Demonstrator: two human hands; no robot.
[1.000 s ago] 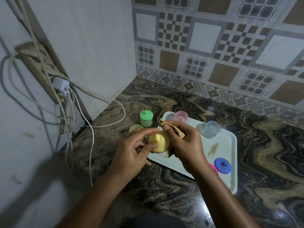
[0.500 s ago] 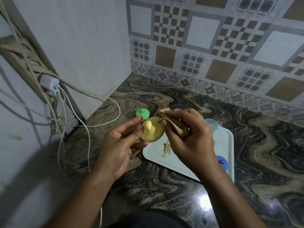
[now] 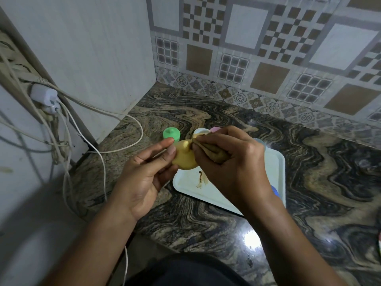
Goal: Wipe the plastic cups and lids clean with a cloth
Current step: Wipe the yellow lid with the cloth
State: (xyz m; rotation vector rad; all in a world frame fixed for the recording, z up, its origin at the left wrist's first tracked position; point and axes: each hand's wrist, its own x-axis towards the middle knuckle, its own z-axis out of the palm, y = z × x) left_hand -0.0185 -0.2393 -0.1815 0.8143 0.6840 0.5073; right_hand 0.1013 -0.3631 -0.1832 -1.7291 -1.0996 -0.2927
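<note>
Above a marbled counter (image 3: pixel 206 219) and the near-left corner of a white tray (image 3: pixel 191 186), the left hand (image 3: pixel 142 178) pinches a yellow lid (image 3: pixel 184 156) between fingers and thumb while the right hand (image 3: pixel 231 162) grips a bunched brown cloth (image 3: pixel 212 151) pressed against the lid's knob.

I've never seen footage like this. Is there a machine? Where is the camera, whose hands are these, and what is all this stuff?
No machine here: these are a person's bare hands, filmed by a wide-angle camera worn on their head, looking down. The left hand pinches a yellow lid with a knob; the right hand grips a brownish cloth pressed against it. Below lies a white tray with a brown smear, on a marbled countertop. A green lidded cup stands beside the tray; a pink cup and a blue lid peek out behind the right hand. Cables hang by the left wall.
</note>
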